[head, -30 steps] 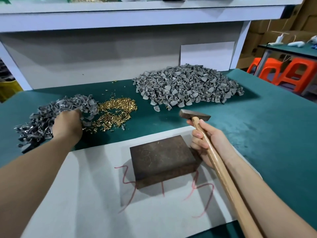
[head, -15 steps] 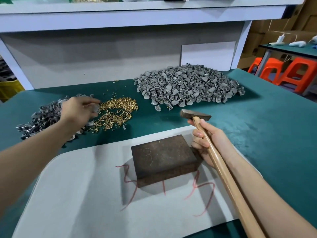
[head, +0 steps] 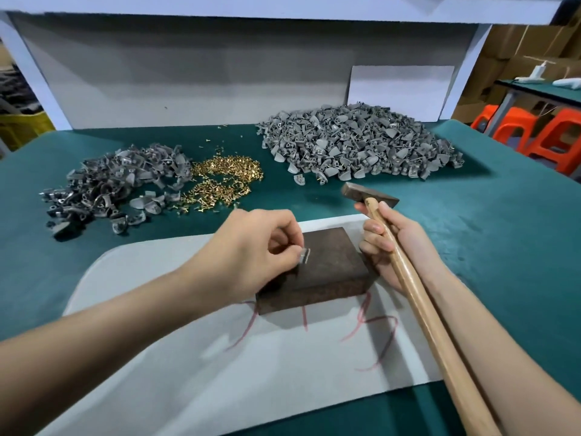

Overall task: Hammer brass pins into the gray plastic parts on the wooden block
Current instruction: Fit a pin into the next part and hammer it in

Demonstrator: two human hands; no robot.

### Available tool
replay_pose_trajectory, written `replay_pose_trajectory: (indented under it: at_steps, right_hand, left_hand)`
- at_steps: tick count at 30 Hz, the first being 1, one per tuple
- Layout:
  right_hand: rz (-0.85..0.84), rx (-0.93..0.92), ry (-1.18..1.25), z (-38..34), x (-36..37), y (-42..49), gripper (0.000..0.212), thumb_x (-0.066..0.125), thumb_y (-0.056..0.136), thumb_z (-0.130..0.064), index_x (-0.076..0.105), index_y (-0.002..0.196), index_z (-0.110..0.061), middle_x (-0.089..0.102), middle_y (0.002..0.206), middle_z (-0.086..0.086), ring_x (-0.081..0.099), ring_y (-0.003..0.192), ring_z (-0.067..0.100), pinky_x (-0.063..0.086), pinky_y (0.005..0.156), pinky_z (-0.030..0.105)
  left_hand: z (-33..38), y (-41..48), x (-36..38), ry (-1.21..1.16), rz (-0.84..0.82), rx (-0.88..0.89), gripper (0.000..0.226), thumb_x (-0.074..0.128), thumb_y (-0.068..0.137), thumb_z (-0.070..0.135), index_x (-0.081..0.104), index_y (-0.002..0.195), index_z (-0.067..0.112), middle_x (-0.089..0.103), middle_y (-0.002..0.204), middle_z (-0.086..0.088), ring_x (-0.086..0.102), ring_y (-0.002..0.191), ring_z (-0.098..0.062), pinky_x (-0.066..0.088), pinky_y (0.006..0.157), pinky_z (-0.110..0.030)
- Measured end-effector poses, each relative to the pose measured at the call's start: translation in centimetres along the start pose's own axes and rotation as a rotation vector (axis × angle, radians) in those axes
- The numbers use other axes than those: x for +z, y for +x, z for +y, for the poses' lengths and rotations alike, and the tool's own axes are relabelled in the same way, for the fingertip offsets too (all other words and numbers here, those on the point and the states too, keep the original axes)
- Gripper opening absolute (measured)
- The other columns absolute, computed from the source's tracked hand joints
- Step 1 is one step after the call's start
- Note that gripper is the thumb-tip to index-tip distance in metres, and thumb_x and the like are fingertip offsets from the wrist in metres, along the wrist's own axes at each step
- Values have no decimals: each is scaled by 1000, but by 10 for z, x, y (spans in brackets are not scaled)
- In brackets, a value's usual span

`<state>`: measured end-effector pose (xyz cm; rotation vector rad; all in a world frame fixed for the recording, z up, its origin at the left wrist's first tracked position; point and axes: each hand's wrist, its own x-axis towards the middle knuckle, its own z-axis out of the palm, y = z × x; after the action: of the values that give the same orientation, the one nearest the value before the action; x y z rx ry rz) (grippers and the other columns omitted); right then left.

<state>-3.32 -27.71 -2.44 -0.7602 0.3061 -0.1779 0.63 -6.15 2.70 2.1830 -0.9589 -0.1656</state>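
A dark brown wooden block (head: 330, 272) lies on a grey mat (head: 188, 388). My left hand (head: 251, 256) pinches a small gray plastic part (head: 304, 255) over the block's left side. My right hand (head: 396, 247), to the right of the block, grips the wooden handle of a hammer (head: 418, 303); the metal head (head: 369, 196) hangs above the green table behind the block. A heap of brass pins (head: 224, 184) lies at the back left, between two piles of gray parts.
A darker pile of gray parts (head: 110, 187) lies at the left, a larger light pile (head: 358, 146) at the back right. The green table (head: 503, 247) ends at a white back wall under a shelf. Orange stools (head: 534, 133) stand at the far right.
My left hand has come from the left pile of gray parts to the block, now pinching one gray part. The right hand with the hammer has hardly moved.
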Motion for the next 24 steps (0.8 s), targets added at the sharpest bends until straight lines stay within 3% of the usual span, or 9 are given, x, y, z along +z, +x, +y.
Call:
replay_pose_trajectory:
  at_steps: [5, 8, 11, 12, 14, 16, 21, 24]
  right_hand:
    - [3, 1, 0, 0, 0, 0, 28, 34, 101, -27, 51, 104, -4, 37, 46, -5, 27, 26, 3, 26, 32, 15]
    - [2, 13, 14, 0, 0, 0, 28, 35, 101, -27, 51, 103, -4, 38, 47, -5, 28, 26, 2, 27, 31, 16]
    - [12, 23, 2, -2, 1, 1, 25, 36, 99, -24, 50, 100, -3, 38, 47, -4, 29, 27, 3, 27, 30, 16]
    - [17, 28, -11, -2, 2, 1, 23, 36, 99, -22, 49, 99, -3, 39, 48, -4, 29, 27, 3, 27, 30, 16]
    - [35, 43, -57, -3, 4, 1, 19, 37, 99, -20, 48, 97, -4, 39, 48, -4, 30, 27, 3, 27, 29, 16]
    - [62, 48, -143, -3, 6, 1, 15, 38, 99, -18, 47, 97, -6, 39, 47, -4, 29, 27, 3, 27, 27, 16]
    - [205, -80, -494, -2, 2, 0, 10, 51, 92, -10, 50, 83, -5, 49, 52, 4, 36, 30, 10, 30, 32, 16]
    - [329, -261, -867, 4, 1, -1, 20, 54, 90, -10, 56, 71, -7, 59, 47, 1, 46, 33, 14, 37, 38, 19]
  left_hand:
    - [-12, -1, 7, 104, 88, 119, 12, 73, 82, 21, 67, 71, 24, 61, 87, 8, 52, 69, 2, 36, 65, -9]
    - [-24, -1, -3, 74, 148, 186, 2, 73, 81, 28, 71, 79, 29, 61, 83, 13, 50, 66, -3, 36, 64, -9]
    - [-58, 18, -24, 169, 307, 128, 8, 69, 86, 19, 73, 89, 24, 68, 85, 14, 56, 65, -1, 37, 63, -5]
    - [-74, 27, -30, 253, 315, 54, 13, 66, 88, 15, 74, 97, 20, 71, 94, 5, 60, 73, -2, 38, 67, -6]
    - [-103, 41, -37, 409, 232, -138, 26, 61, 93, 14, 68, 117, 14, 66, 121, -8, 62, 104, -22, 41, 90, -21]
    - [-122, 45, -33, 475, 168, -181, 29, 58, 95, 12, 65, 123, 9, 62, 129, -11, 55, 118, -29, 37, 102, -31]
    - [-127, 46, -33, 577, 223, -49, 19, 56, 92, 0, 72, 101, 4, 67, 102, -14, 60, 95, -32, 49, 87, -44]
    - [-128, 45, -35, 694, 193, -39, 20, 51, 94, 3, 69, 102, 7, 64, 106, -12, 58, 96, -33, 47, 86, -45]
